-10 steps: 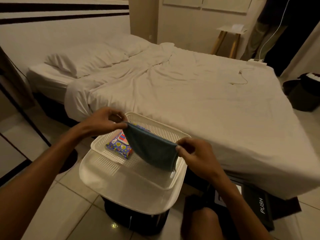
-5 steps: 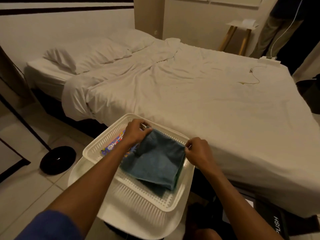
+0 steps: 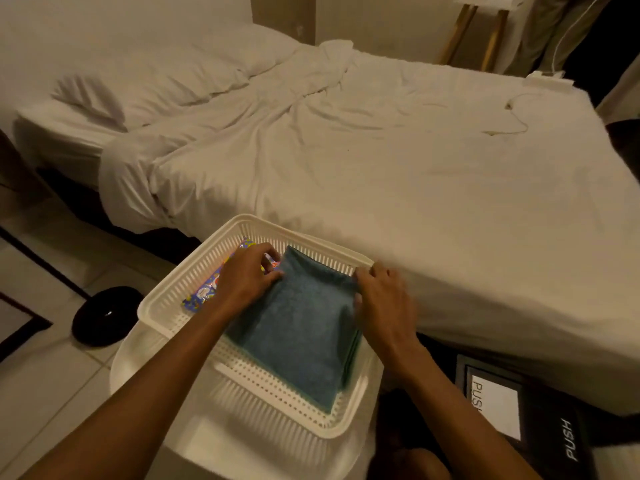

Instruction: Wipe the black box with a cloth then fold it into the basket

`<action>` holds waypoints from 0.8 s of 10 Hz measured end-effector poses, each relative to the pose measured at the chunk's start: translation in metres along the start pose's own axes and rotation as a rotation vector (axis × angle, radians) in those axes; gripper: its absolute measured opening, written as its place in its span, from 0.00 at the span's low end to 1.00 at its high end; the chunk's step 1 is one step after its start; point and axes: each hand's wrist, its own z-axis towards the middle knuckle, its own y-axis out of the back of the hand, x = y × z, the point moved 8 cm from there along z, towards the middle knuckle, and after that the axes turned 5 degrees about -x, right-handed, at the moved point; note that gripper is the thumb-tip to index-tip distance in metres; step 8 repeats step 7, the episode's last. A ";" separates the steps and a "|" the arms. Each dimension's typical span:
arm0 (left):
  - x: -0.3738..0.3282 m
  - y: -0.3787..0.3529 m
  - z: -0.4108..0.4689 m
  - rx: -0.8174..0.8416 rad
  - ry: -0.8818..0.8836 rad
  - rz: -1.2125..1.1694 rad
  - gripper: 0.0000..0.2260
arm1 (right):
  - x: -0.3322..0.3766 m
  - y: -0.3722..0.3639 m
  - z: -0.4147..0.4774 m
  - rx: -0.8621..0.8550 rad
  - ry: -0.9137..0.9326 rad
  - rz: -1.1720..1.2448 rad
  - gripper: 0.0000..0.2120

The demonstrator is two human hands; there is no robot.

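A folded blue-grey cloth (image 3: 301, 327) lies flat inside the white slotted basket (image 3: 304, 237), filling its right half. My left hand (image 3: 249, 277) pinches the cloth's far left corner with curled fingers. At the far right edge, my right hand (image 3: 382, 301) holds the cloth, thumb on top of it. The black box (image 3: 540, 410), with PUSH printed on its lids, stands on the floor at the lower right, beside my right forearm.
A colourful packet (image 3: 207, 289) lies in the basket's left half. The basket rests on a white stand (image 3: 242, 452) against the bed (image 3: 381, 185). A round black object (image 3: 104, 317) sits on the tiled floor to the left. A cable (image 3: 516, 116) lies on the bed.
The cloth hung stretched between both hands above the basket; it has since been lowered and now lies folded flat in it. Both hands came down with it.
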 end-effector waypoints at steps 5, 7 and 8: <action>-0.014 0.016 -0.054 0.044 -0.066 0.364 0.05 | 0.037 -0.012 -0.050 0.399 0.126 -0.061 0.15; -0.093 0.015 -0.073 -0.037 -0.337 0.324 0.15 | -0.019 0.065 -0.057 -0.094 -0.108 0.218 0.22; -0.093 0.015 -0.073 -0.037 -0.337 0.324 0.15 | -0.019 0.065 -0.057 -0.094 -0.108 0.218 0.22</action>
